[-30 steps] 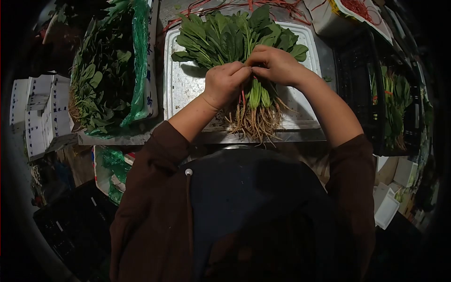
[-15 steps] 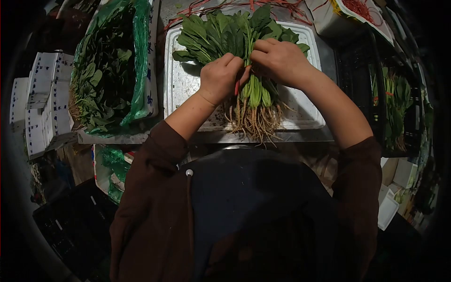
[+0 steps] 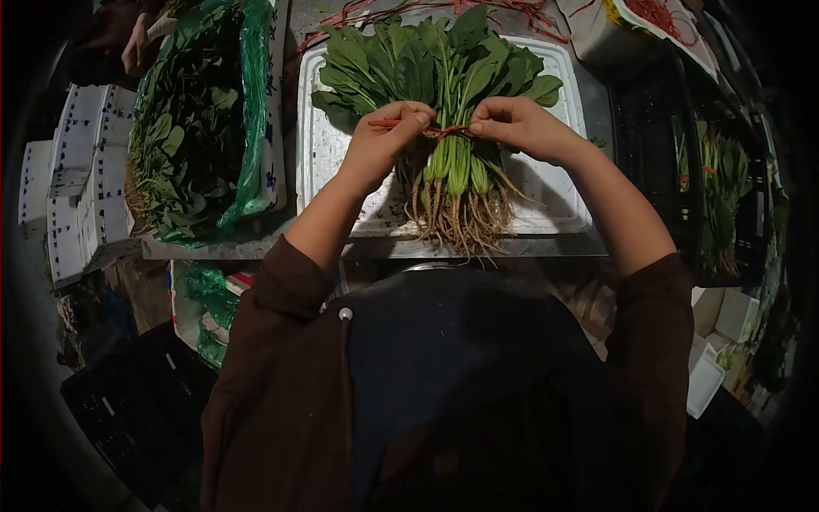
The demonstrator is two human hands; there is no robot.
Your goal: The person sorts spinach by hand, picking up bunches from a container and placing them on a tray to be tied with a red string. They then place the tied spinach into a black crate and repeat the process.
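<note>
White tray (image 3: 337, 162) on the cluttered stall bench carries my spinach bunch (image 3: 444, 94).
Left hand (image 3: 381, 136) and right hand (image 3: 512, 124) pinch the red tie (image 3: 431, 131) taut; it looks wrapped, knot unfinished.

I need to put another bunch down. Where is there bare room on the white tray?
The white tray is bare along its left side, between the spinach bunch and the green bag of greens, and at its right edge. The middle is crowded by both hands and roots.

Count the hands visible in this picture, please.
3: left hand and right hand pulling a red string around the green spinach bunch; another person's hand top-left.
</note>
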